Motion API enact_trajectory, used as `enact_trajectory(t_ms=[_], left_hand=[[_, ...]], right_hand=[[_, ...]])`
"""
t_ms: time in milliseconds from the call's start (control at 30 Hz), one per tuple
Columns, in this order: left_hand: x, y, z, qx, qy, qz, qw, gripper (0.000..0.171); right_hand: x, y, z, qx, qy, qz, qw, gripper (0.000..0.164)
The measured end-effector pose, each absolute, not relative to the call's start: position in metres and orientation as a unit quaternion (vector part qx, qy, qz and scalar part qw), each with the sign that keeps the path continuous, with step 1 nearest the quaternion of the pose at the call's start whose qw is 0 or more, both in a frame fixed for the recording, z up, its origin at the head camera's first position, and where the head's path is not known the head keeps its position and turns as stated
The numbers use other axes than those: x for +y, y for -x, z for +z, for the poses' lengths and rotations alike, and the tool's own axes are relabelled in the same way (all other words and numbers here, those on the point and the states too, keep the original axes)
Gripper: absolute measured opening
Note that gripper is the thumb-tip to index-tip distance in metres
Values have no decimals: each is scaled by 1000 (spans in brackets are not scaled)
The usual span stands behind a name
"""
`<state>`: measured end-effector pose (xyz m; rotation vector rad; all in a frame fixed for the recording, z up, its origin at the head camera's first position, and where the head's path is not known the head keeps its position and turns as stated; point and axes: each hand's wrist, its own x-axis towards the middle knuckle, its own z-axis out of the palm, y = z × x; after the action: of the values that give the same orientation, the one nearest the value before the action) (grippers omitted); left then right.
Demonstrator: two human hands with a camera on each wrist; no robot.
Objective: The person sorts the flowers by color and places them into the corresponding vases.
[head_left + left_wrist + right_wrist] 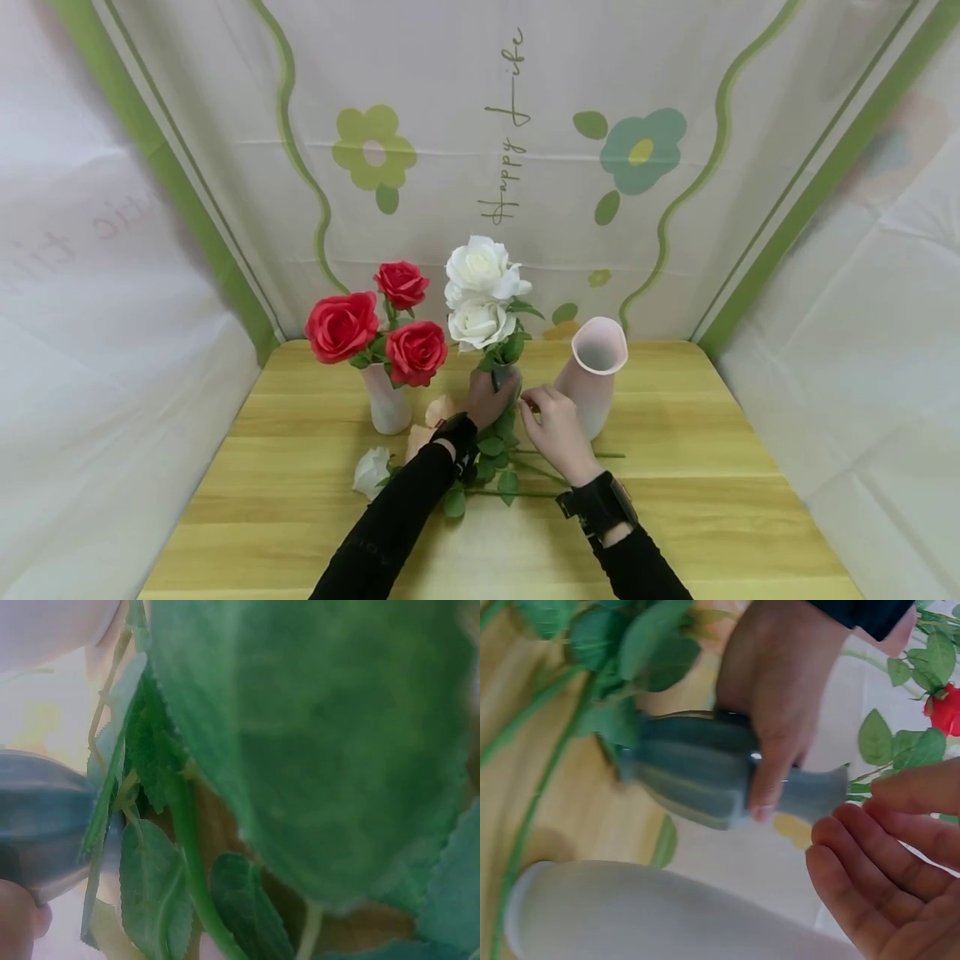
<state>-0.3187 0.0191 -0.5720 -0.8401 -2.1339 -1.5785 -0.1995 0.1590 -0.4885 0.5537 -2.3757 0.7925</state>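
My left hand (491, 398) grips a blue-grey ribbed vase (694, 769) around its upper body, near the neck. White roses (480, 275) stand in that vase, leaning toward the back. Just right of the vase mouth is my right hand (558, 427), its fingers loosely bent; in the right wrist view nothing shows between thumb and fingers. Green leaves (322, 750) fill most of the left wrist view, with part of the blue-grey vase at its left edge. A tall pale pink vase (585, 392) stands close beside my right hand.
Red roses (341, 327) stand in a small white vase (387, 404) at left. A loose white rose (371, 471) and peach flowers (441, 410) lie under and beside my left arm. Green stems (525, 493) cross the wooden table (720, 517). A patterned cloth hangs behind.
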Motion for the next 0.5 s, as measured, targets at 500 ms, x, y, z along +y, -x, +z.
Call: enact_trajectory(t_ms=[500], left_hand=[[19, 318, -571, -739, 309, -565, 198, 26]], right_hand=[[154, 163, -535, -927, -321, 169, 91, 4]])
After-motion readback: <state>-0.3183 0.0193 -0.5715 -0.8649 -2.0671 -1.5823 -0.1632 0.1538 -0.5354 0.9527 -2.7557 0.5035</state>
